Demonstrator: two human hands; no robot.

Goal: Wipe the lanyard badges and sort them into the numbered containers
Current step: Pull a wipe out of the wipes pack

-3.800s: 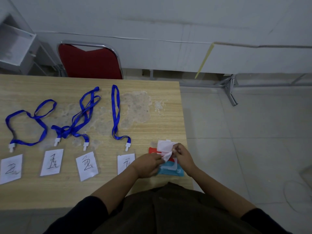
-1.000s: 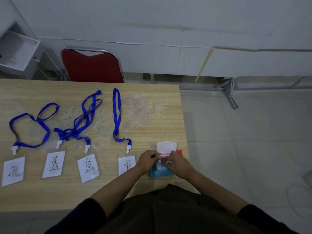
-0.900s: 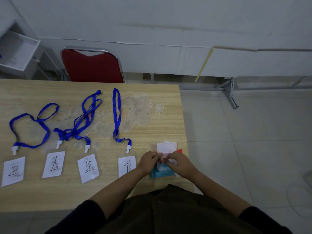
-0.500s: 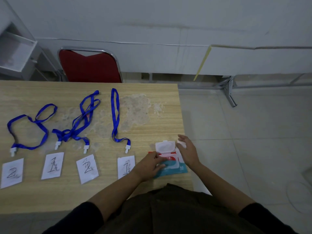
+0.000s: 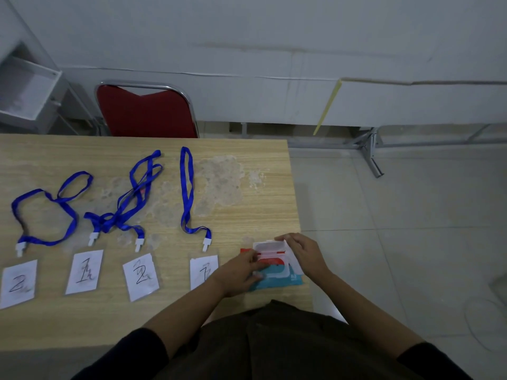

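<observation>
A pack of wipes (image 5: 277,272), teal and red with a white flip lid (image 5: 270,246), is worked on by both hands at the near right corner of the bench (image 5: 260,209). The left hand (image 5: 241,272) is laid on the pack's left side, fingers curled over its edge and reaching toward the lid hinge; the grip is a loose hold on the pack. The right hand (image 5: 304,255) is set against the pack's right side, its fingertips at the far right corner of the raised lid and a white wipe (image 5: 295,263) lying under the palm; whether the wipe is pinched or only covered cannot be told.

Just left of the left hand's grip, a badge (image 5: 203,271) marked 1 is lying flat, partly hidden by the left wrist, with its blue lanyard (image 5: 187,193) stretched away across the bench. Further left of the grip, three more badges are laid in a row: one marked 2 (image 5: 140,275), one marked 1 (image 5: 85,271), and another marked 2 (image 5: 18,283) at the far left, each with a blue strap beyond it. A red chair (image 5: 145,113) is seen beyond the far edge of the bench.
</observation>
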